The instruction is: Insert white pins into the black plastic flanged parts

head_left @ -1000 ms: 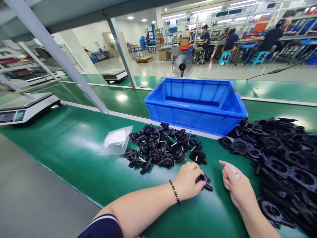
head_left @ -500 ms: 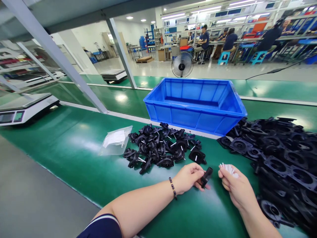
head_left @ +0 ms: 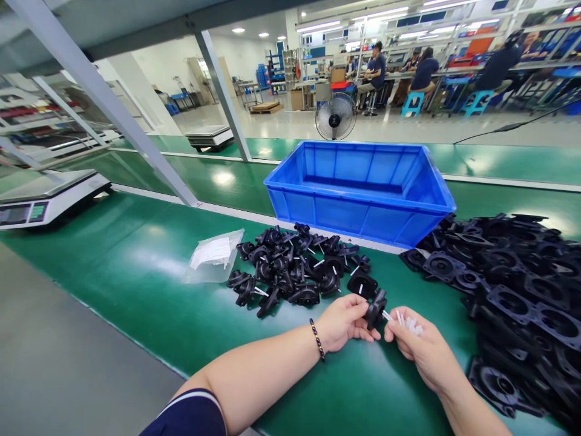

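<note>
1. left hand (head_left: pixel 345 322): thumb and fingers pinched on a black part (head_left: pixel 376 307), held clear of the belt (head_left: pixel 136 284); bracelet (head_left: pixel 316 342) on the wrist
2. right hand (head_left: pixel 420 348): curled round a bunch of white pins (head_left: pixel 408 324), with one pin (head_left: pixel 387 315) pinched out at the fingertips
3. part position: between the two hands, just right of the left fingertips and just left of the right ones; it stands roughly on edge, one face turned toward the right hand
4. key relation: the single pin lies with its long axis running left to right, tip toward the part, just beside it or touching; contact cannot be confirmed. the right hand alone carries the pin, and the left is the only hand on the part
5. beyond the left hand: small pile (head_left: pixel 295 269) of like parts, several showing white pins, its near edge close to the left fingertips
6. right of the right hand: large heap (head_left: pixel 512 290) of black parts, apart from the pinched one
7. further off: blue bin (head_left: pixel 363 212) beyond both hands; clear bag (head_left: pixel 213 257) and scale (head_left: pixel 45 197) well to the left of the left hand
</note>
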Available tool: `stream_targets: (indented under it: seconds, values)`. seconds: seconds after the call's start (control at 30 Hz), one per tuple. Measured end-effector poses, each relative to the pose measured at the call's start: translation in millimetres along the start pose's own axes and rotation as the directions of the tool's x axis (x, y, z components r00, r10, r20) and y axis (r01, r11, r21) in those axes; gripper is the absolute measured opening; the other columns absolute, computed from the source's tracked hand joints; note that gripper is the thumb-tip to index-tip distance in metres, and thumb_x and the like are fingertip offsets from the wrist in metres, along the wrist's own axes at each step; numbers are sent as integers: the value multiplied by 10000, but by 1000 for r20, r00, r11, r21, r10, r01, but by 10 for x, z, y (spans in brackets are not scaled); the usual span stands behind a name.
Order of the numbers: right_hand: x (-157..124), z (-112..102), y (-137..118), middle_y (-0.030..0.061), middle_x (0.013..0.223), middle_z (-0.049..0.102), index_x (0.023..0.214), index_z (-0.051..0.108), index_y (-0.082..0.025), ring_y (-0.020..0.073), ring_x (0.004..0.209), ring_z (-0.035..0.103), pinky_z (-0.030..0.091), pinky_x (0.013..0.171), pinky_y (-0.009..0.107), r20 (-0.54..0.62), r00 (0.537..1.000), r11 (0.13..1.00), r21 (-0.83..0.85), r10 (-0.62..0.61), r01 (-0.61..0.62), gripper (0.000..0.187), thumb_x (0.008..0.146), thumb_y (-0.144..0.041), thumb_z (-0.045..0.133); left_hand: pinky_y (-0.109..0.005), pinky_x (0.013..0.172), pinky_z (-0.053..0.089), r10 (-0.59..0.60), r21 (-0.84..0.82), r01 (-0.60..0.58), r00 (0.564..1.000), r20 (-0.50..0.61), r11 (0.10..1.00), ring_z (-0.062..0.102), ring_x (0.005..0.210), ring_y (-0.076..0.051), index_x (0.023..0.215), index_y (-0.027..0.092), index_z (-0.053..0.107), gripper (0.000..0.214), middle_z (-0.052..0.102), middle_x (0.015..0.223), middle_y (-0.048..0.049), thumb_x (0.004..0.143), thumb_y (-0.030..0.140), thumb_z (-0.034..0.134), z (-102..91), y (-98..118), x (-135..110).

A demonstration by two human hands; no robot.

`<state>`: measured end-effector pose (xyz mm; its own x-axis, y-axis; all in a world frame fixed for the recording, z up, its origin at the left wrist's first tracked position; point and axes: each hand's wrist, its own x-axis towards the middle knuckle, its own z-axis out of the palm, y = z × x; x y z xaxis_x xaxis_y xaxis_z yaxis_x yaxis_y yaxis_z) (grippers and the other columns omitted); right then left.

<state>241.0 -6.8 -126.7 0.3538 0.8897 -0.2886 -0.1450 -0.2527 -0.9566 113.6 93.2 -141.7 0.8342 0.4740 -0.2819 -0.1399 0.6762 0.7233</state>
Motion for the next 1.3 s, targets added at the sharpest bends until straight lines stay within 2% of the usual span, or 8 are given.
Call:
stream_targets:
  seconds: [0.07,0.23,0.43,0.63,0.87,1.03,1.13,1.3]
  values:
    - [-16,26,-3,-3,570,479,783,427,-123,-2,431,203,110,429,151,-15,1000,999,-31,-9,9,462,668,-523,628,-203,500,481,1,5,-1,1000,5,1000,611,558,-152,836,118,414,541,578,687,-55,576,476,724,1,-9,1]
    - [19,-4,23,-18,550,437,775,421,-133,8,430,221,131,414,151,57,997,992,-120,44,-37,503,649,-582,610,-212,525,494,-1,24,1,1000,9,1000,620,578,-158,837,119,406,571,588,684,-59,559,502,726,17,-24,-6]
    - [72,-74,115,-23,538,371,750,454,-121,24,463,262,189,433,158,-4,999,958,-283,-43,40,440,706,-547,555,-208,499,491,35,107,-30,998,-46,994,615,556,-159,837,132,369,650,579,638,-31,496,555,728,27,-49,13]
    - [89,-102,153,-17,546,352,712,488,-114,37,494,282,225,454,157,-50,988,915,-386,-149,118,397,710,-508,539,-207,485,491,13,149,-9,999,-29,989,612,541,-162,828,138,357,670,582,596,-37,472,574,721,26,-43,15]
    - [76,-85,133,6,598,457,684,481,-115,63,552,397,323,526,156,3,990,927,-353,-138,130,369,689,-478,552,-219,471,484,15,186,-10,1000,-26,983,602,515,-165,826,134,380,661,558,567,-19,462,556,735,16,-57,5]
    - [52,-4,95,7,607,476,682,476,-119,65,570,391,314,556,170,-10,987,933,-327,-159,147,360,710,-474,531,-200,478,480,28,207,-18,998,-49,978,605,533,-154,828,124,389,649,545,588,-8,480,553,731,20,-59,-20]
    - [61,14,82,11,609,483,675,462,-118,65,576,396,323,569,176,41,986,926,-340,-162,166,392,713,-502,535,-193,479,472,49,235,-33,997,-63,972,601,536,-143,812,124,376,607,537,602,-5,533,547,709,25,-65,-36]
    - [85,26,75,-49,514,320,759,397,-138,24,438,224,184,420,165,112,986,971,-195,-120,140,485,747,-618,463,-191,489,445,142,272,-119,988,-66,955,590,562,-123,824,132,357,517,538,667,-9,651,528,640,36,-69,-67]
